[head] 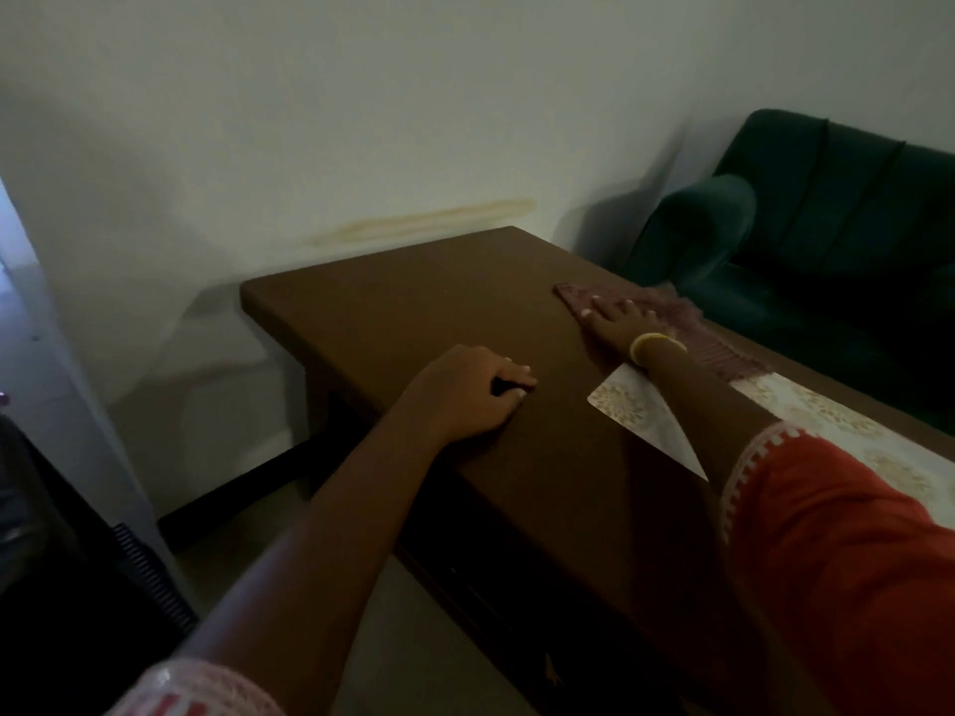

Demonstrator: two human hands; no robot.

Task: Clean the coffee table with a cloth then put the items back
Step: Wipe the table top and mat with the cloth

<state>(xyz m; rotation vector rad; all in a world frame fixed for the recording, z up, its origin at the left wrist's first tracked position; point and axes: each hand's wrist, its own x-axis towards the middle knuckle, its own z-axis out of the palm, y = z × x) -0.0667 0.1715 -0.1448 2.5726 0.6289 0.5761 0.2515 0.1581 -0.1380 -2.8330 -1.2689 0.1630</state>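
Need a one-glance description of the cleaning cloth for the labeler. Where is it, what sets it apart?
Start at the brown coffee table and go to its far edge, beside the green sofa. The cloth lies flat there under the right hand. It is dusty pink and textured, unlike the pale floral-patterned mat next to it.

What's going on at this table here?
A person is wiping a dark brown coffee table. Their right hand lies flat on a reddish cloth near the table's far edge, beside a green sofa. Their left hand rests on the table top, loosely curled. A pale patterned mat lies on the table under the right forearm. No other items show on the table.
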